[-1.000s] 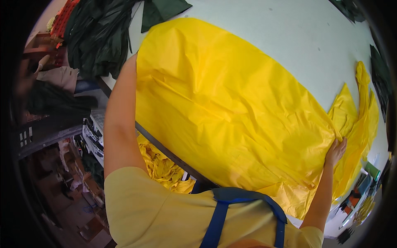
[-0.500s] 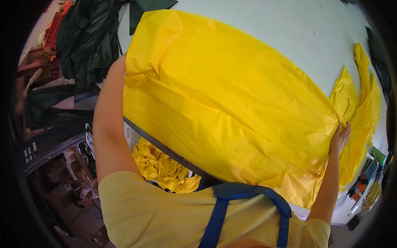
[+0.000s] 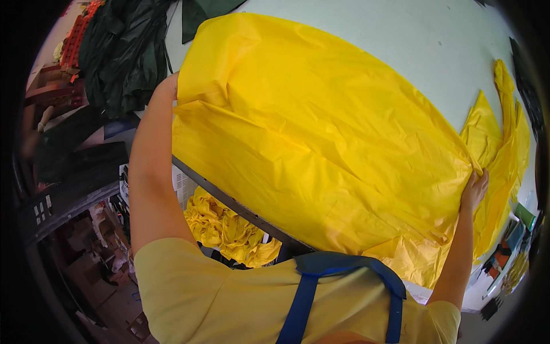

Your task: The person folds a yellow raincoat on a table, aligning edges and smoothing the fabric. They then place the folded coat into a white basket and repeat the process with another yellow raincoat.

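Note:
A large, thin yellow sheet of smooth, shiny material (image 3: 321, 126) spreads across the pale table, creased in long folds between my two arms. My right hand (image 3: 474, 190) pinches its right corner, where the material bunches to a point. At the sheet's left edge is my left hand (image 3: 170, 87); the yellow material covers its fingers, so their grip is hidden. More yellow material (image 3: 481, 132) lies crumpled just beyond my right hand. A loose, wrinkled yellow part (image 3: 409, 258) hangs near the table's front edge, close to my right forearm.
Dark green material (image 3: 123, 57) is heaped at the far left. Below the table's dark front edge (image 3: 246, 212) sits a crumpled yellow pile (image 3: 229, 232). Another person's hand (image 3: 46, 117) shows at the left. Dark sheeting (image 3: 526, 86) lines the right rim. The table top (image 3: 401, 34) is pale.
The sheet's creases have shifted slightly, with more ripples across its middle. Both hands stay at its edges almost unmoved. The other person's dark material at the left has shifted.

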Motion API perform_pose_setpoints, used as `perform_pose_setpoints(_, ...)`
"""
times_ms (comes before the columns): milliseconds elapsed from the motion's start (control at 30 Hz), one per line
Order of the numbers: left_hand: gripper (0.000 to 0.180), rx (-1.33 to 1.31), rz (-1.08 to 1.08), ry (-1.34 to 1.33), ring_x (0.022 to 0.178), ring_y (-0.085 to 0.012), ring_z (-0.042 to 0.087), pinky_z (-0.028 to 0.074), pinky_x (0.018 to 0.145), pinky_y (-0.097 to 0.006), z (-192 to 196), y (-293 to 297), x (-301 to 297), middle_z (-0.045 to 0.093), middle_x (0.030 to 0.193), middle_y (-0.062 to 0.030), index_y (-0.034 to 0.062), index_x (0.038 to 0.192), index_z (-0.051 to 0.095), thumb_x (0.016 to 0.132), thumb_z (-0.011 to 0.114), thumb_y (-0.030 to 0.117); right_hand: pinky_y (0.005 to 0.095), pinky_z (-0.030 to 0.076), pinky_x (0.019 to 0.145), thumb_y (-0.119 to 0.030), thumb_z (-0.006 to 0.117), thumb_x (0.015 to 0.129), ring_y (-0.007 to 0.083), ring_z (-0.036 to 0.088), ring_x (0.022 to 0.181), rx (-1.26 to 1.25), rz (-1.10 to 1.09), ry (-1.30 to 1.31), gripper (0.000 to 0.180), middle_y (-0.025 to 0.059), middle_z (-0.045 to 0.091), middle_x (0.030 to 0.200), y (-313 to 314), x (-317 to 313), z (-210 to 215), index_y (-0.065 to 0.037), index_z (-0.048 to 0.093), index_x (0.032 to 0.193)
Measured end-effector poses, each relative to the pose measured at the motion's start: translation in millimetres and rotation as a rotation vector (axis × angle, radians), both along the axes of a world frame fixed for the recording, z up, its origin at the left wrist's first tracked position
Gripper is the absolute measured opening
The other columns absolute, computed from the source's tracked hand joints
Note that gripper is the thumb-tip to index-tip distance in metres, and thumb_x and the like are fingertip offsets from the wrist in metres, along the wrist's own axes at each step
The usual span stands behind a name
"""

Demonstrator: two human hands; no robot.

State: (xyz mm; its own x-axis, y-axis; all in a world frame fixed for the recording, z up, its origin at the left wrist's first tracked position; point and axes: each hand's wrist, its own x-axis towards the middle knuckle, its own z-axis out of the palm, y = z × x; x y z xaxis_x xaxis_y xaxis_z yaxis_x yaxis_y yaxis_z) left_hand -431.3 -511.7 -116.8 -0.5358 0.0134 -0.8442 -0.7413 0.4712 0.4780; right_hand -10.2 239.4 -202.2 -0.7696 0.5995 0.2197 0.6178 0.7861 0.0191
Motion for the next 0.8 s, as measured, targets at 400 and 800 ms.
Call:
perform_pose_setpoints(400,0.045,0.074,0.24,-0.149,0.099,-0.0224,0.062,0.052,0.082,-0.035,6,-16,8,0.062,0.116,-0.0116,0.0008,0.126,0.051,0.092,0.054,0.03,0.0418,0.033,0.102,-0.042,0.041,0.096,0.0339,0.038,0.125,-0.004,-0.022,-0.008,0.052,0.013,0.038,0.14,3,2,-2,-0.01,0.038,0.136)
perform_pose_setpoints(800,0.047,0.035,0.166,0.028,0.109,-0.0225,0.057,0.045,0.093,-0.032,36,-26,23,0.058,0.123,-0.0081,0.0053,0.134,0.043,0.097,0.041,0.036,0.0421,0.034,0.101,-0.04,0.043,0.095,0.0343,0.04,0.124,-0.023,-0.045,0.003,0.049,0.0137,0.04,0.138,-2,1,1,-0.01,0.04,0.133)
